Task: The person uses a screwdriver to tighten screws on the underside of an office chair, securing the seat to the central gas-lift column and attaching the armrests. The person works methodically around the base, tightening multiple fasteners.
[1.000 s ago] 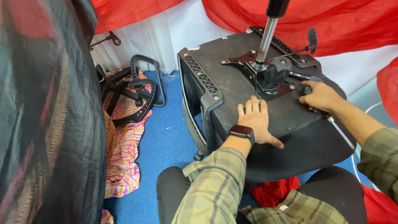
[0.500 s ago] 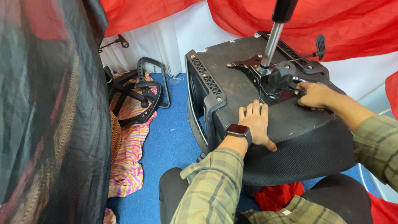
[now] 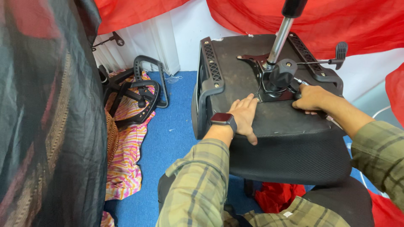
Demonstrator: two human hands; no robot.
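Blue carpet runs under everything, with red cloth draped along the white wall behind, and on that floor we have one office chair seat (image 3: 261, 126) turned underside up, propped in front of our knees. Our left hand (image 3: 243, 115) lies flat on the seat's black underside, fingers together and pressed down, a dark smartwatch (image 3: 224, 120) on that wrist. Our right hand (image 3: 310, 97) is curled closed beside the metal tilt mechanism (image 3: 275, 82) bolted at the seat's middle; it seems to grip a slim tool or lever end, though we cannot tell which from this angle. One chrome gas cylinder (image 3: 280, 35) rises from the mechanism toward the top edge of the view, and one thin adjustment lever (image 3: 332, 59) with a black paddle sticks out to the right. We judge the seat bulky and fairly heavy, stiff across its plastic pan but soft and yielding along the mesh-covered cushion edge nearest us, so it would be best held by the rigid pan rim or by the two armrest brackets (image 3: 208, 73), one along each side, not by the greasy-looking cylinder, which could slip. To the left lie two loose black armrests (image 3: 143, 90) on one pink and yellow striped cloth (image 3: 126, 155), well apart from the seat. A dark patterned fabric (image 3: 46, 126) hangs close at the far left.
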